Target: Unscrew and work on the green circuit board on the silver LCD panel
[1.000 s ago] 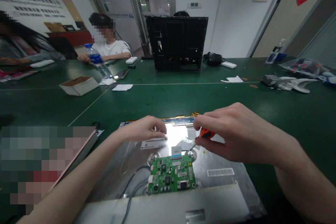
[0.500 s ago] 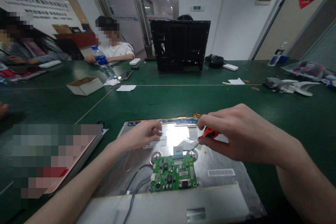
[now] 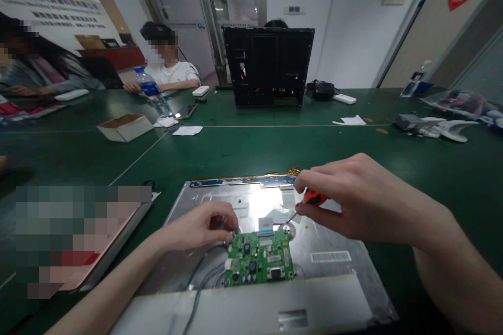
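A green circuit board (image 3: 259,259) lies on the silver metal back of a display panel (image 3: 330,241). My right hand (image 3: 341,199) is closed round a red and black screwdriver (image 3: 314,198), whose tip points down at the screw by the board's upper right corner. At the board's upper left corner is my left hand (image 3: 214,225), thumb and fingers curled with a gap between them; whether anything small is at its fingertips is hidden. Grey cables (image 3: 202,293) run from the board's left side. A flat ribbon (image 3: 265,225) meets its top edge.
A pink-edged case (image 3: 106,251) lies left of the panel. Further back are an open box (image 3: 126,128), a water bottle (image 3: 153,91), a black monitor housing (image 3: 271,68) and grey-white parts (image 3: 432,126). Two people sit at the far left side.
My left hand has moved down from above the panel to the board's upper left corner. My right hand and the screwdriver have stayed almost in place.
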`<state>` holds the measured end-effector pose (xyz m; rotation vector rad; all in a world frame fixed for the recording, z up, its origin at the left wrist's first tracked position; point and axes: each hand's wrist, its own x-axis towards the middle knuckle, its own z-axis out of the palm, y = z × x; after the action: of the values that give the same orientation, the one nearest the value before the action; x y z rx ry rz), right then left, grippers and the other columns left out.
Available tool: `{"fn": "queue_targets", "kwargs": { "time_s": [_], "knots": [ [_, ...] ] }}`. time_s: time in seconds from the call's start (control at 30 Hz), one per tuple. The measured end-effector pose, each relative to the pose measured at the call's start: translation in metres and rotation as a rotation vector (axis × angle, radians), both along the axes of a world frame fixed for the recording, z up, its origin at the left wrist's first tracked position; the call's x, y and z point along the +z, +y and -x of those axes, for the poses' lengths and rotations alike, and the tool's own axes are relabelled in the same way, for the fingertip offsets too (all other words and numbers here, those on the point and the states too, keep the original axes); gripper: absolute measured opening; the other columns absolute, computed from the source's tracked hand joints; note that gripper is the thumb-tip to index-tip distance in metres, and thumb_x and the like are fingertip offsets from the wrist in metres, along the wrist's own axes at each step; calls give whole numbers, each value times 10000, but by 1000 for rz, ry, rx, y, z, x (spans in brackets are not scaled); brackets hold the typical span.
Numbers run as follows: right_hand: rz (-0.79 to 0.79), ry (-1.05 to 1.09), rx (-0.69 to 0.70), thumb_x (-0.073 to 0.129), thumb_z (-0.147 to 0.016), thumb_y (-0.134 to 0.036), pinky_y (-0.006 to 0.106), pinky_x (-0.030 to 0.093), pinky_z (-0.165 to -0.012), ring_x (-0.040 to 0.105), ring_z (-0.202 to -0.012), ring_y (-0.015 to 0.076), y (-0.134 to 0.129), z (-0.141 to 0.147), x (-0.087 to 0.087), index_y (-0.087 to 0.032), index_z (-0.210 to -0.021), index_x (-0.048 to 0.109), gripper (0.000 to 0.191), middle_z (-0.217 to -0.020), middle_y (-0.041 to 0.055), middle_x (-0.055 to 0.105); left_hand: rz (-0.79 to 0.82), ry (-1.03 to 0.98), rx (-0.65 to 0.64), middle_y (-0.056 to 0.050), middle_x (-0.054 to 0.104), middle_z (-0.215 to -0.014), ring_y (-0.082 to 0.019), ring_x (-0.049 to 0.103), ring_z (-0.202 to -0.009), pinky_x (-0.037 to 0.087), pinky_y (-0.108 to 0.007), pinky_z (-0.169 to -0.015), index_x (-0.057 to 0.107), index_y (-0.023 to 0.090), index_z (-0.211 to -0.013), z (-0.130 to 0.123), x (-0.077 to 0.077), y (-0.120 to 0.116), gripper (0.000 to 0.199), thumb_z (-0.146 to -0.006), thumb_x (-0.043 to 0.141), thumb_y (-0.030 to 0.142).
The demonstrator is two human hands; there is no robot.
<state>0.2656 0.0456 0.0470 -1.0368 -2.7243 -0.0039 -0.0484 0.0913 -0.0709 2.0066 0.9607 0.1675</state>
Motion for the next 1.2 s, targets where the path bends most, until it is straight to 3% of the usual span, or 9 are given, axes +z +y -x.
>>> {"fn": "queue_targets", "kwargs": {
  "time_s": [0.2,0.4,0.77,1.2],
  "knots": [
    [-3,3,2,550,-922,-271,270,275,-552,530,-616,126,2,2,-1,-203,-888,573,80,-766,-7,657,-48,-50,12,-27,641,-821,-181,551,-722,423,-284,-657,689,178,-837,2,-10,0,165,-809,670,339],
    [4,-5,7,550,-919,-263,267,272,-553,524,-615,124,4,5,-4,-205,-878,566,73,-767,-13,653,-35,-109,-10,-34,657,-832,-196,594,-776,448,-295,-706,703,189,-769,4,-12,2,127,-824,663,296],
    [6,-24,1,548,-919,-270,273,264,-543,509,-609,130,6,7,-6,-216,-876,549,69,-764,-27,636,-32,-109,-26,-40,657,-859,-204,608,-822,457,-307,-751,737,204,-819,6,-12,1,130,-853,632,273],
    [4,-5,27,540,-921,-259,278,266,-540,519,-611,129,4,2,-6,-213,-882,556,62,-765,-28,638,-85,-63,-1,-23,633,-815,-176,557,-731,413,-268,-642,673,179,-768,3,-16,0,177,-836,671,342]
  ]
}}
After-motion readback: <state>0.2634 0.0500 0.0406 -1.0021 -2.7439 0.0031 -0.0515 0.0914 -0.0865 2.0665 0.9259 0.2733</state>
